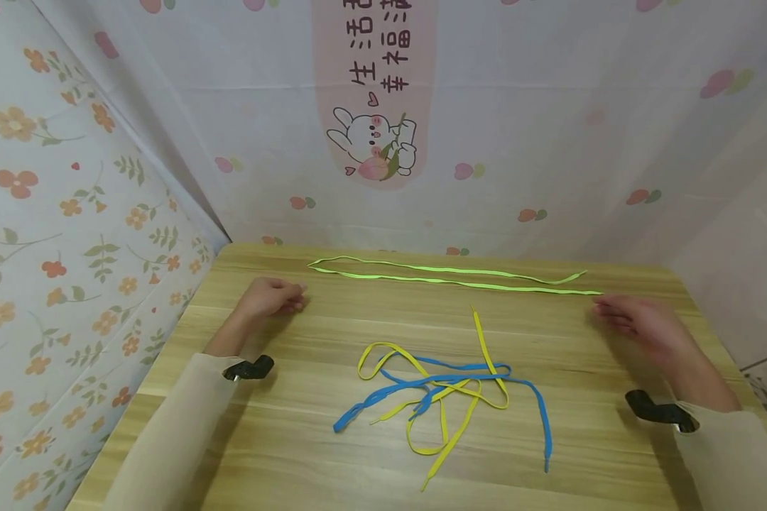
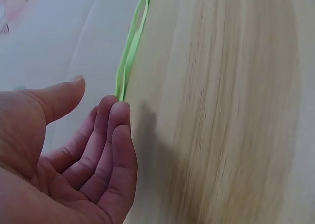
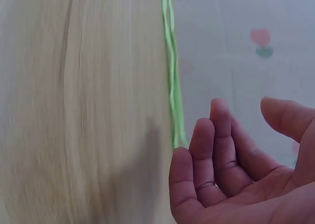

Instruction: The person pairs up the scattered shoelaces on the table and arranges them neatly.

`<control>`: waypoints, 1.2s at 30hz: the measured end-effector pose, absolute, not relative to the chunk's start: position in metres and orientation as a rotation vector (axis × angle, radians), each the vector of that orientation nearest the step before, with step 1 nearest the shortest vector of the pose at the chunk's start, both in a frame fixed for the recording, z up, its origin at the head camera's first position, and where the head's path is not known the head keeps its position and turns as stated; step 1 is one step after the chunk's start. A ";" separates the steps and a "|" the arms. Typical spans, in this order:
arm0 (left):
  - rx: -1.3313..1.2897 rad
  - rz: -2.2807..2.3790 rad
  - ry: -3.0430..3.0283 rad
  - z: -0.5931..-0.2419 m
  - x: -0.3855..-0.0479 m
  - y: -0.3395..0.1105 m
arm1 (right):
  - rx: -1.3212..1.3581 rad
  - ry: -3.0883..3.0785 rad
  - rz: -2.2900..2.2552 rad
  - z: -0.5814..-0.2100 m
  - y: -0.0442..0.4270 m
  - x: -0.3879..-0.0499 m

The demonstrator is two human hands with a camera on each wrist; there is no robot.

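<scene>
A lime-green shoelace [image 1: 434, 279] lies doubled along the far part of the wooden table, its fold to the left and its two ends to the right. My left hand [image 1: 268, 298] is near the folded end, fingers loosely bent and thumb apart, holding nothing. In the left wrist view the lace [image 2: 129, 51] runs up to just behind the fingertips. My right hand [image 1: 645, 326] is beside the lace's right ends, thumb apart from the loosely bent fingers [image 3: 202, 155], with nothing held. Whether either hand touches the lace, I cannot tell.
Nearer the front, a blue shoelace [image 1: 542, 419] and a yellow shoelace [image 1: 450, 447] lie in a loose tangle on the table [image 1: 281, 440]. A printed curtain [image 1: 524, 128] hangs behind the table's far edge, and a flowered cloth [image 1: 70, 270] hangs at the left.
</scene>
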State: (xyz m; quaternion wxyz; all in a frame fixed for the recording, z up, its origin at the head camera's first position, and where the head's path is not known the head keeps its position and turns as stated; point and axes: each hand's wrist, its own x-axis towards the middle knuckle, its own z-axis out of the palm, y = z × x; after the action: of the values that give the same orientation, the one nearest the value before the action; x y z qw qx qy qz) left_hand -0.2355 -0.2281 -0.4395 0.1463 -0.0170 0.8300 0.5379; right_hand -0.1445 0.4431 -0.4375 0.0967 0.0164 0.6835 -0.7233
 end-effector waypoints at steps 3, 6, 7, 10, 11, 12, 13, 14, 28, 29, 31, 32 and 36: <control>0.001 1.499 2.423 -0.435 -0.229 -0.220 | 0.028 2.092 -2.094 -0.431 0.430 -0.140; 0.036 1.460 2.441 -0.431 -0.222 -0.209 | 0.028 2.189 -2.000 -0.423 0.415 -0.136; 0.052 1.456 2.437 -0.429 -0.220 -0.205 | 0.026 2.240 -1.944 -0.421 0.410 -0.135; 0.103 1.460 2.430 -0.425 -0.212 -0.192 | 0.009 2.383 -1.767 -0.413 0.397 -0.131; 0.127 1.459 2.431 -0.423 -0.210 -0.188 | 0.001 2.431 -1.705 -0.411 0.392 -0.130; 0.154 1.457 2.434 -0.422 -0.208 -0.184 | -0.004 2.470 -1.650 -0.409 0.388 -0.129; 0.180 1.460 2.430 -0.421 -0.206 -0.180 | -0.003 2.493 -1.608 -0.407 0.384 -0.128; 0.205 1.458 2.432 -0.419 -0.204 -0.176 | 0.002 2.505 -1.584 -0.406 0.380 -0.128; 0.386 1.288 2.462 -0.414 -0.161 -0.135 | -0.078 2.552 -1.356 -0.403 0.338 -0.116; 0.386 1.274 2.463 -0.415 -0.159 -0.134 | -0.077 2.549 -1.341 -0.403 0.335 -0.114; 0.394 1.252 2.461 -0.419 -0.153 -0.135 | -0.084 2.546 -1.320 -0.404 0.331 -0.109; 0.398 1.241 2.462 -0.421 -0.150 -0.135 | -0.093 2.545 -1.316 -0.405 0.329 -0.107; 0.428 1.194 2.463 -0.429 -0.138 -0.139 | -0.139 2.555 -1.307 -0.411 0.325 -0.096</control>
State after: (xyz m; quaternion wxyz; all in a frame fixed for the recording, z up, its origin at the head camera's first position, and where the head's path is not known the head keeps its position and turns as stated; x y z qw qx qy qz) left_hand -0.1381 -0.1389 -0.4289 0.1847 0.1519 0.8738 0.4235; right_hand -0.0955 0.3251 -0.4110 0.1340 -0.0480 0.8812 -0.4508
